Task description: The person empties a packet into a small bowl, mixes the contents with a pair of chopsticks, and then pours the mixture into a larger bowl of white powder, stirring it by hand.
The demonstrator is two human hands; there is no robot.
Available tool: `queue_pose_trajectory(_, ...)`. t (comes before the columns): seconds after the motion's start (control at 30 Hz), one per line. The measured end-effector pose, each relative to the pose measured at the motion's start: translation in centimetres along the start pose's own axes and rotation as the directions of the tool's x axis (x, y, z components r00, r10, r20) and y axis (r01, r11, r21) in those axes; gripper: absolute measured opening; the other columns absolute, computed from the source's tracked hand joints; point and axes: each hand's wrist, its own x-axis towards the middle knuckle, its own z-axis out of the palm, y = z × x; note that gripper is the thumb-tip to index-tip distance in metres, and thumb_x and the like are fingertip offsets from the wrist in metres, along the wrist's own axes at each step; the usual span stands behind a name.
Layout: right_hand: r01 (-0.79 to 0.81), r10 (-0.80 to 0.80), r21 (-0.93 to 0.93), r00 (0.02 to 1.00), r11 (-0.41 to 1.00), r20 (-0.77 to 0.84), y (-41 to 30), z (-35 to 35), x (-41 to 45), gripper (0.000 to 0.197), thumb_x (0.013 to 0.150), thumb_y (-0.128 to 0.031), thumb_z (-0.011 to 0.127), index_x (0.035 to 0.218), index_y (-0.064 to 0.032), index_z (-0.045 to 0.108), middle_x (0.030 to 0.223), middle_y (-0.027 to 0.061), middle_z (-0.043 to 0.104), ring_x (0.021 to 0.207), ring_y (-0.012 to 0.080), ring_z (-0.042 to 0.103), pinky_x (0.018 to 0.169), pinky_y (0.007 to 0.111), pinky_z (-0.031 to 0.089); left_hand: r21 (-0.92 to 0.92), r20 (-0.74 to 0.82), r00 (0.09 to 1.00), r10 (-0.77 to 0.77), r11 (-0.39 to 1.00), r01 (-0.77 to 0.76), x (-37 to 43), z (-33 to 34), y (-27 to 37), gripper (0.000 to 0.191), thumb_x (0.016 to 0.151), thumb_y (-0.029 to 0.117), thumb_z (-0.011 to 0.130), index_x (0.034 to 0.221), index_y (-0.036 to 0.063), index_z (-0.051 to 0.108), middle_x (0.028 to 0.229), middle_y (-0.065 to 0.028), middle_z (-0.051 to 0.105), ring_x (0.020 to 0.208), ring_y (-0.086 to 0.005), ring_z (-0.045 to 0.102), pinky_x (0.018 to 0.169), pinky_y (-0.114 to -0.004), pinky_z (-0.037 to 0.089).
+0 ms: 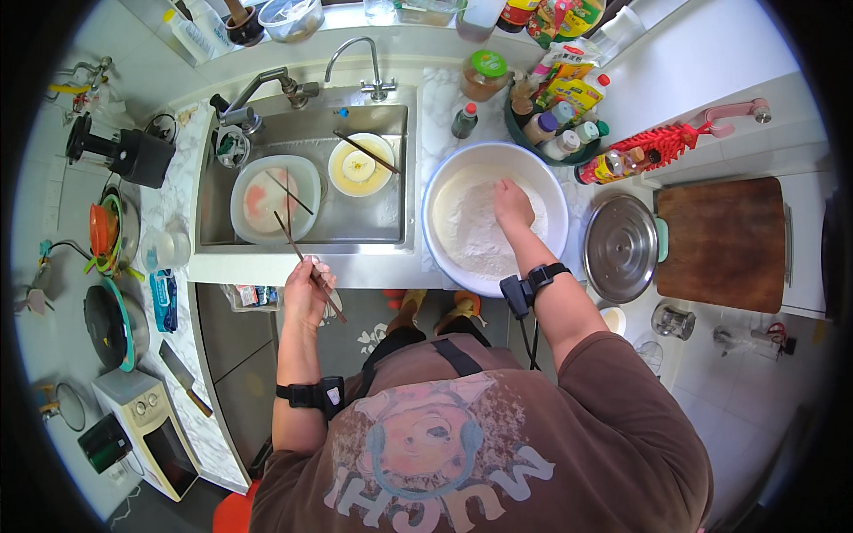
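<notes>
A large white basin (430, 220) with a blue rim holds a heap of white powder that looks like flour (473, 233). My right hand (514, 203) is over the powder inside the basin, its fingers curled; whether anything is in them is hidden. In front of the sink, my left hand (309, 286) holds a brown chopstick (290, 240) that slants up to the left. More sticks lie across a translucent tub (238, 206) in the steel sink (360, 223). Beside that tub, a white bowl (340, 183) holds yellowish liquid and a smaller round thing, with a dark chopstick (366, 152) across it.
Bottles fill a dark green tray (566, 160) behind the basin. To the right are a steel lid (620, 248) and a wooden cutting board (720, 246). A cleaver (177, 366) lies on the left counter near a toaster oven (156, 426). Two faucets rise behind the sink.
</notes>
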Motion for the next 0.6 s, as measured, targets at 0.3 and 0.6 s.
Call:
queue_pose_trajectory(0.3,-0.253,0.141,0.659,0.966,0.708,0.219,-1.3,6.1,1.0,0.03,0.093,-0.03,0.049,0.097,-0.0041,0.064,0.083,0.0093,0.06,0.064,0.0205,0.06,0.044,0.036,0.045,-0.106,-0.019,0.999,-0.042,0.994,0.04,0.5,-1.9,-0.6,0.02,0.103,0.021,0.045,0.09,0.0092,0.055,0.076,-0.0038,0.059,0.068,-0.016,0.058,0.068,-0.034,0.053)
queue_pose_trajectory(0.6,-0.473,0.003,0.693,0.827,0.543,0.562,-2.7,2.9,2.9,0.023,0.094,-0.027,0.05,0.077,-0.0108,0.053,0.06,0.0013,0.046,0.043,0.01,0.038,0.038,0.026,0.028,-0.126,-0.046,0.999,-0.007,0.992,0.001,-0.2,-2.3,0.3,0.021,0.103,0.022,0.043,0.088,0.0114,0.053,0.074,-0.0003,0.054,0.067,-0.0143,0.054,0.067,-0.032,0.051)
